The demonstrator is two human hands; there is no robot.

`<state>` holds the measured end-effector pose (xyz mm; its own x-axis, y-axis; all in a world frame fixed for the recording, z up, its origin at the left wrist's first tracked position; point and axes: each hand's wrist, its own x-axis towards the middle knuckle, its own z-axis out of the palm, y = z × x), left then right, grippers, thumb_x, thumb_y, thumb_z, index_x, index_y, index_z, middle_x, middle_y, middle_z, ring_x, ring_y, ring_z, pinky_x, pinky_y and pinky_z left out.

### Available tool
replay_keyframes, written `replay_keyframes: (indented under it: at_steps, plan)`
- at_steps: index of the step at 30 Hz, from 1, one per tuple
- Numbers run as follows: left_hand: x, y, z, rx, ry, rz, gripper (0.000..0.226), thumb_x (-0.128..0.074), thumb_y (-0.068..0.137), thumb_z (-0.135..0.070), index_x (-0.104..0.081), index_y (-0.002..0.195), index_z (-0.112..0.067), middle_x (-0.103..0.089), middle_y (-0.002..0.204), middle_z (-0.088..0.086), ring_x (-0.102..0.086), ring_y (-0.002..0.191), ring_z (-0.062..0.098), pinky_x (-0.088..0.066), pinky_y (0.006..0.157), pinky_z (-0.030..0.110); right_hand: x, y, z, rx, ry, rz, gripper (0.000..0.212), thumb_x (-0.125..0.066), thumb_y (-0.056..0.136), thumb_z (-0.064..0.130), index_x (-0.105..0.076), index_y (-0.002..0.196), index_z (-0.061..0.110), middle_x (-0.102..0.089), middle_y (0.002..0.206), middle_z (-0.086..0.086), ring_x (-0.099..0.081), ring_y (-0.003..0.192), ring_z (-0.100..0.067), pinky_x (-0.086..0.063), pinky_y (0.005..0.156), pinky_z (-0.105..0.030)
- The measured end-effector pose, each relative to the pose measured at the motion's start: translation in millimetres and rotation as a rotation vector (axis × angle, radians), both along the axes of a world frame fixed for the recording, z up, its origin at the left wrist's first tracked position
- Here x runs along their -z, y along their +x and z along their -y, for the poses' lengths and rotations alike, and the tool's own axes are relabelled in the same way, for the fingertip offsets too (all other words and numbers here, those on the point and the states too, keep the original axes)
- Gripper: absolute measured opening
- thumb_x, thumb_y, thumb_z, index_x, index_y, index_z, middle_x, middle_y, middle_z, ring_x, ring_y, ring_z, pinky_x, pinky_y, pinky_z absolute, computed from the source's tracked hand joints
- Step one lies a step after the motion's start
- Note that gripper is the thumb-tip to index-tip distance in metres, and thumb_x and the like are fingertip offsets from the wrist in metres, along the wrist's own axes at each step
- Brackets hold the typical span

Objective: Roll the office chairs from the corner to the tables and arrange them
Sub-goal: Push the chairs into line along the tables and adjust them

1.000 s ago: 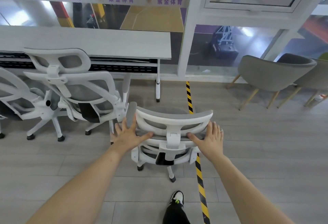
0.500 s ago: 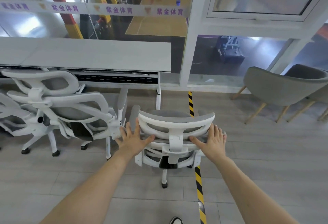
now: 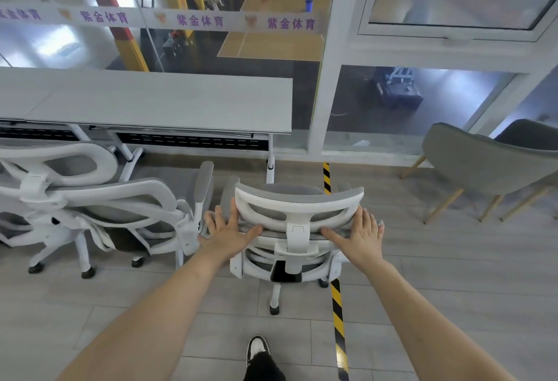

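We press both flat, straight-fingered hands — left hand (image 3: 230, 231), right hand (image 3: 359, 234) — against the office chair (image 3: 297, 229) at centre frame, beside a second chair (image 3: 126, 211) left, below the table (image 3: 157, 102); armchairs (image 3: 483, 163) stand right.

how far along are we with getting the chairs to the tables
Done: one white chair already sits at the table, and part of another shows at the left edge. In hand: both hands, left and right, press flat on the back of a third chair, near the table's right end but not tucked in. Left: push it in and line it up. Whether more chairs wait in the corner isn't in view.
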<state>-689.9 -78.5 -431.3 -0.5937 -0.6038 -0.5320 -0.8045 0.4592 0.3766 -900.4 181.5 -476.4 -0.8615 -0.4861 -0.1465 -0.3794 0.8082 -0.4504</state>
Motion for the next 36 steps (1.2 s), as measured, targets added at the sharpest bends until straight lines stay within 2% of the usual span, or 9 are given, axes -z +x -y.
replay_keyframes:
  at_steps: [8, 15, 23, 36]
  plan:
    - [3, -43, 39, -0.003, -0.015, 0.027, 0.113, -0.035, 0.071, -0.102, 0.045, 0.137, -0.055, 0.031, 0.168, 0.002, 0.038, 0.150, 0.029, 0.000, 0.120, 0.072, -8, -39, 34, 0.007, 0.026, 0.033, 0.131, -0.039, 0.070, 0.102, 0.004, 0.164, 0.021, -0.004, 0.173, -0.007, 0.003, 0.160, -0.027, 0.009, 0.127, -0.054]
    - [1, -69, 58, -0.011, 0.003, 0.006, 0.114, -0.040, 0.077, -0.096, 0.035, 0.150, -0.050, 0.033, 0.168, 0.001, 0.040, 0.149, 0.028, 0.002, 0.119, 0.073, -9, -65, 57, 0.006, 0.023, 0.029, 0.130, -0.040, 0.070, 0.102, 0.002, 0.164, 0.022, -0.007, 0.173, -0.006, -0.001, 0.159, -0.025, 0.008, 0.127, -0.054]
    - [-3, -85, 68, 0.007, -0.013, 0.027, 0.114, -0.037, 0.077, -0.097, 0.037, 0.149, -0.049, 0.034, 0.167, -0.001, 0.038, 0.150, 0.030, 0.002, 0.120, 0.071, -9, -77, 67, 0.021, 0.017, 0.029, 0.128, -0.042, 0.072, 0.100, 0.000, 0.164, 0.022, -0.009, 0.173, -0.006, -0.002, 0.159, -0.025, 0.008, 0.128, -0.053]
    - [4, -70, 59, 0.010, -0.019, 0.020, 0.115, -0.035, 0.074, -0.099, 0.037, 0.149, -0.050, 0.033, 0.167, -0.001, 0.037, 0.150, 0.030, 0.003, 0.121, 0.071, 0, -64, 55, 0.035, 0.008, -0.017, 0.131, -0.034, 0.068, 0.105, -0.003, 0.164, 0.022, -0.012, 0.173, -0.006, -0.004, 0.160, -0.023, 0.007, 0.128, -0.051]
